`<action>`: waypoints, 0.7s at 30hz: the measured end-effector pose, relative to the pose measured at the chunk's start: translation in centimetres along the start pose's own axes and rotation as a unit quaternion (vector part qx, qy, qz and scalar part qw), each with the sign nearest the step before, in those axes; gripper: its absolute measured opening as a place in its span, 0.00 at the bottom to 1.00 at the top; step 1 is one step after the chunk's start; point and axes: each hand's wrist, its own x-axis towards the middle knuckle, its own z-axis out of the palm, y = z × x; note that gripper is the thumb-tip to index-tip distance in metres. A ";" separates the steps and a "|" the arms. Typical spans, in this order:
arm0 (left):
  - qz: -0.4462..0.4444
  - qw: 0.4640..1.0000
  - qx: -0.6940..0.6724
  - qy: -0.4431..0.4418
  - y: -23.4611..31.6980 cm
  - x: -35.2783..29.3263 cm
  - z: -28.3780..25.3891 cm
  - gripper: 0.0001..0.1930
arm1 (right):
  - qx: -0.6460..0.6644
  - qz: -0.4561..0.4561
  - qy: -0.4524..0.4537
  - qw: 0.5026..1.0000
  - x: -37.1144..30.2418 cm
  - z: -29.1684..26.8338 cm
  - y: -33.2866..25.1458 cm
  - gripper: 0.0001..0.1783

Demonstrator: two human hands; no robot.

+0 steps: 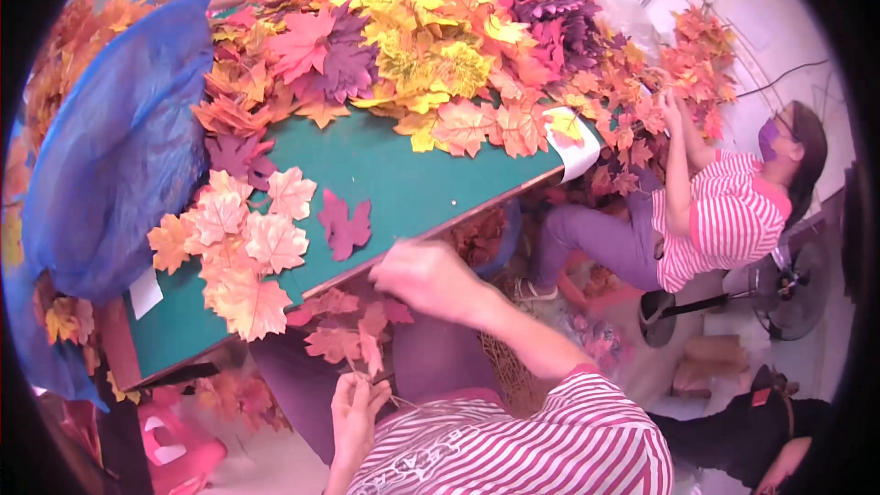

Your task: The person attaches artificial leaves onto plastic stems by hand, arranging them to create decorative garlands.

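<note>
Below the near edge of the green-topped rectangular table [394, 170], over the purple-trousered lap, a spray of reddish-pink artificial maple leaves [335, 346] hangs in the air, its leafy end pointing up and slightly left toward the table edge. Its thin stem, the long axis, runs down from the leaves into the left hand [353, 411], whose thumb and fingertips are pinched around it. The right hand [426, 277], above and to the right beside the table edge, is motion-blurred with fingers curled; whether it grips anything cannot be told. On the tabletop, a single dark-purple maple leaf [345, 225] lies near a loose cluster of peach-orange maple leaves [246, 307]. Pale printed lettering [431, 455] slants across the front of the red-and-white striped short-sleeved shirt [568, 440]. A small white paper slip [145, 294] sits at the table's left end, any marks too small to read.
</note>
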 end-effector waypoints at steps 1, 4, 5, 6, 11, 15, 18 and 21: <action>0.007 1.000 -0.001 0.003 0.0 0.2 -0.3 0.02 | -0.035 0.050 0.064 0.996 1.9 -2.9 0.7 0.06; 0.044 0.997 -0.036 0.050 0.2 1.2 -1.1 0.02 | -0.071 0.096 0.274 0.954 6.9 -9.4 7.9 0.06; 0.049 0.997 -0.037 0.053 0.4 1.4 -1.3 0.02 | -0.088 0.130 0.298 0.942 8.6 -10.5 10.8 0.08; 0.053 0.996 -0.035 0.056 0.7 1.5 -1.6 0.02 | -0.169 0.113 0.299 0.932 9.7 -11.8 14.2 0.09; 0.064 0.996 -0.035 0.057 1.5 1.9 -1.5 0.03 | -0.253 0.235 0.196 0.918 12.0 -14.8 23.4 0.26; 0.054 0.996 -0.044 0.062 1.0 2.0 -1.5 0.03 | -0.234 0.217 0.232 0.919 11.9 -15.0 21.6 0.28; 0.040 0.996 -0.048 0.061 1.0 1.8 -1.4 0.03 | -0.260 0.106 0.276 0.919 11.5 -13.4 17.4 0.18; 0.031 0.997 -0.046 0.060 1.3 1.6 -1.5 0.03 | -0.320 0.032 0.160 0.933 8.7 -10.1 13.0 0.11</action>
